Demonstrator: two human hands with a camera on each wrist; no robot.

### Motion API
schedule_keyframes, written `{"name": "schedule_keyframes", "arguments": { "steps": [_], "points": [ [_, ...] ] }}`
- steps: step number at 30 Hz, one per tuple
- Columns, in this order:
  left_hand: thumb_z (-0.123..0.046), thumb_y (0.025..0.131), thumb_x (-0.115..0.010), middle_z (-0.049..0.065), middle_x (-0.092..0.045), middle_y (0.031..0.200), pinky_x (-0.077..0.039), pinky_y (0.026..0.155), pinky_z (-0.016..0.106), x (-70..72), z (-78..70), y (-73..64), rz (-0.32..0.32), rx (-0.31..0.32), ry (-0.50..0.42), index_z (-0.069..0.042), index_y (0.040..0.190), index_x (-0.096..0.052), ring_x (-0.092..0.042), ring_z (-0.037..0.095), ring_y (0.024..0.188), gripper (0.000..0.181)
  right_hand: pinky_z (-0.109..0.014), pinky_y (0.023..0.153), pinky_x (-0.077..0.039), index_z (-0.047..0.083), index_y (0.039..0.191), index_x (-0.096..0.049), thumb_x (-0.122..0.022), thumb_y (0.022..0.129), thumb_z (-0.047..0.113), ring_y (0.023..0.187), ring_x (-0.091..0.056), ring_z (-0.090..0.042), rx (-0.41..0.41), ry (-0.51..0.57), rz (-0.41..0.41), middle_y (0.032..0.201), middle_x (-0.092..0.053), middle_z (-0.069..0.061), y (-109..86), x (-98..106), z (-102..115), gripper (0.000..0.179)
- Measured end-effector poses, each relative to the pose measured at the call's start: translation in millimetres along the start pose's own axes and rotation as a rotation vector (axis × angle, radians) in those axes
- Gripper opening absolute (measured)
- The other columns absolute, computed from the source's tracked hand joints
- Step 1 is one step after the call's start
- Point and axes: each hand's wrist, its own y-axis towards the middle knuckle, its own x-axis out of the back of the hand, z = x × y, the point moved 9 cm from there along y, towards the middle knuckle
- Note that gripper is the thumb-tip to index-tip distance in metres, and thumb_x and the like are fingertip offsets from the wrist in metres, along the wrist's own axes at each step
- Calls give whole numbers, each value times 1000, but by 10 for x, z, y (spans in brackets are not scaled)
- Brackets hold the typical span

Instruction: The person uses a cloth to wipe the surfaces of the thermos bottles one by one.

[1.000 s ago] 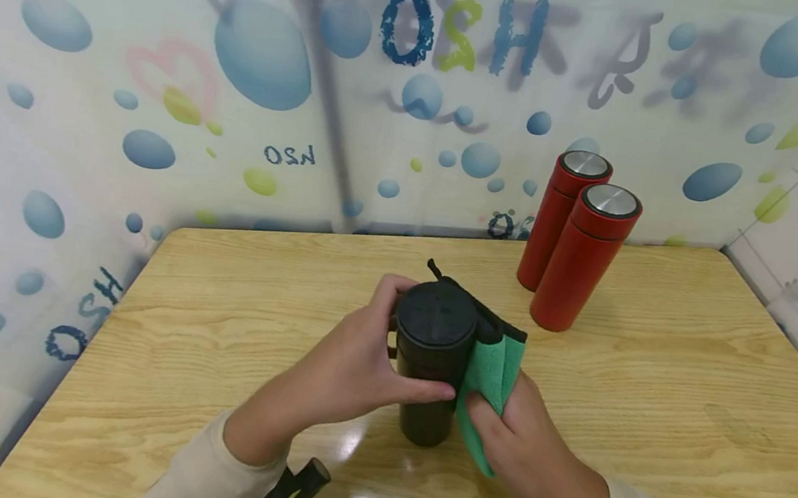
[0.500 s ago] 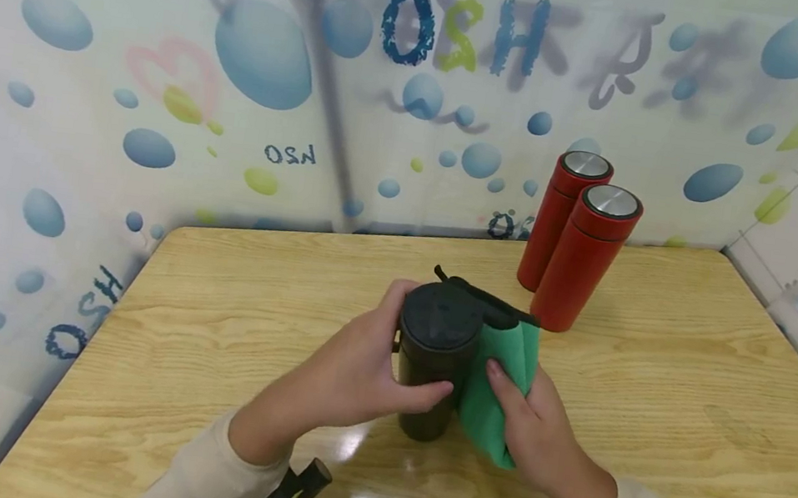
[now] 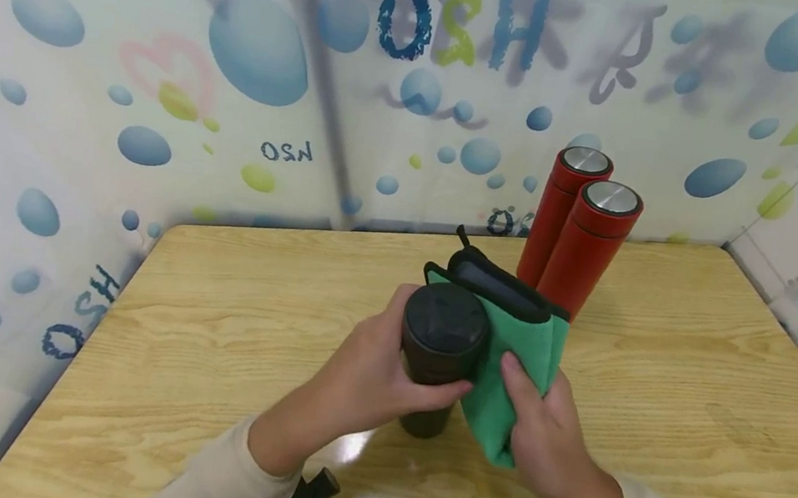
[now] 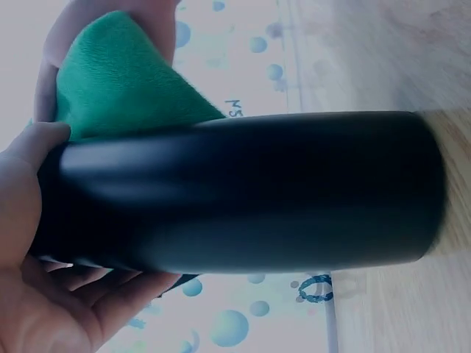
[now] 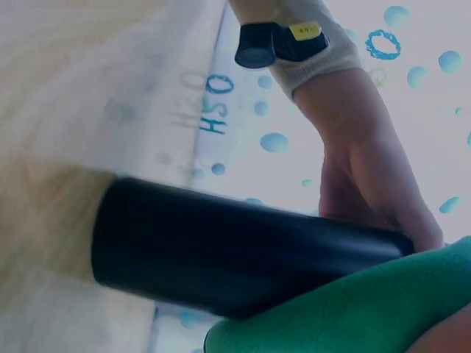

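In the head view, my left hand grips a black tumbler with a dark lid, the thumb lying across its front. The tumbler stands nearly upright, its base at or close to the table; I cannot tell whether it touches. My right hand holds a green cloth pouch with black trim and a small black loop, thumb on the near face. The pouch is against the tumbler's right side, its dark-lined mouth partly open and facing up. The left wrist view shows the tumbler beneath the green cloth.
Two red bottles with silver tops stand at the back right, just behind the pouch. The wooden table meets a wall sheet patterned with blue and green spots. Each sleeve carries a black wrist mount.
The right hand has turned and raised the pouch, so its dark-lined mouth now shows beside the lid. The tumbler has shifted slightly right, still in the left hand's grip.
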Motion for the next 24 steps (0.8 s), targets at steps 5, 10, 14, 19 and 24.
{"name": "schedule_keyframes", "arguments": {
  "steps": [5, 10, 14, 19, 24],
  "points": [
    [-41, 71, -89, -11, -66, 116, -57, 87, 29, 73, -65, -35, -48, -34, 162, -23, 132, -49, -65, 4, 102, 76, -22, 89, -55, 5, 136, -47, -28, 106, -3, 105, -64, -8, 65, -4, -32, 119, -63, -2, -18, 56, 82, 37],
    [-47, 68, -88, -6, -67, 106, -59, 74, 31, 183, -185, -89, -163, -101, 452, -25, 132, -55, -67, 11, 90, 76, -19, 89, -54, 5, 136, -49, -30, 103, -9, 101, -62, -6, 123, -36, -27, 118, -63, -1, -18, 75, 145, 41],
    [-49, 65, -88, -1, -66, 95, -58, 59, 35, 243, -239, -130, -251, -115, 637, -25, 128, -56, -66, 15, 77, 75, -18, 76, -53, 2, 133, -51, -33, 101, -12, 81, -61, -7, 132, -79, 59, 99, -62, -2, 6, 12, 158, 39],
    [-50, 64, -86, 2, -62, 88, -54, 48, 36, 240, -282, -141, -290, -138, 777, -24, 124, -56, -62, 17, 69, 72, -17, 65, -50, 2, 138, -47, -41, 98, -13, 66, -56, -2, 116, -249, 170, 80, -57, -1, 42, -83, 132, 43],
    [-53, 63, -85, 2, -58, 81, -50, 42, 35, 222, -280, -153, -289, -137, 844, -25, 121, -56, -59, 17, 64, 71, -14, 118, -27, 17, 161, -14, -52, 96, -7, 150, -30, -13, 78, -470, 186, 163, -29, -4, 71, -109, 61, 79]
  ]
}}
